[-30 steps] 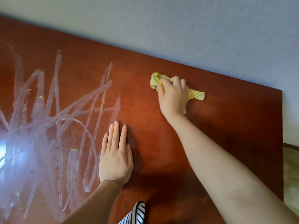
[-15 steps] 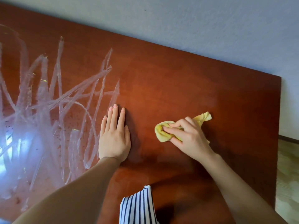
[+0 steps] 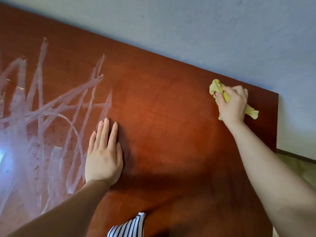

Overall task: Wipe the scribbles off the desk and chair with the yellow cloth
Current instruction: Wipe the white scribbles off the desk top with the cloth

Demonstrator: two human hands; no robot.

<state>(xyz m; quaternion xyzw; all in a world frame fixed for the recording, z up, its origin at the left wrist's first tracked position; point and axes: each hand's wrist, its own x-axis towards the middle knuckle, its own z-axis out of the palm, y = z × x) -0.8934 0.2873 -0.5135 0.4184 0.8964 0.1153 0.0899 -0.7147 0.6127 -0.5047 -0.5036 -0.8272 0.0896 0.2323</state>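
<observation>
A reddish-brown desk [image 3: 162, 117] fills the view. Pale whitish scribbles [image 3: 51, 117] cover its left half. My right hand [image 3: 232, 105] grips the crumpled yellow cloth [image 3: 216, 88] and presses it on the desk near the far right corner, close to the wall. One end of the cloth sticks out past my fingers, the other past my wrist. My left hand [image 3: 104, 154] lies flat on the desk with straight fingers, at the right edge of the scribbles. No chair is in view.
A grey-blue wall [image 3: 205, 31] runs along the desk's far edge. The desk's right edge [image 3: 277, 125] drops to a light floor [image 3: 301, 170] with a dark baseboard. A striped piece of my clothing [image 3: 130, 226] shows at the near edge.
My right hand with the cloth has swept from the near middle of the desk out to the far right corner. My left hand has stayed flat in place.
</observation>
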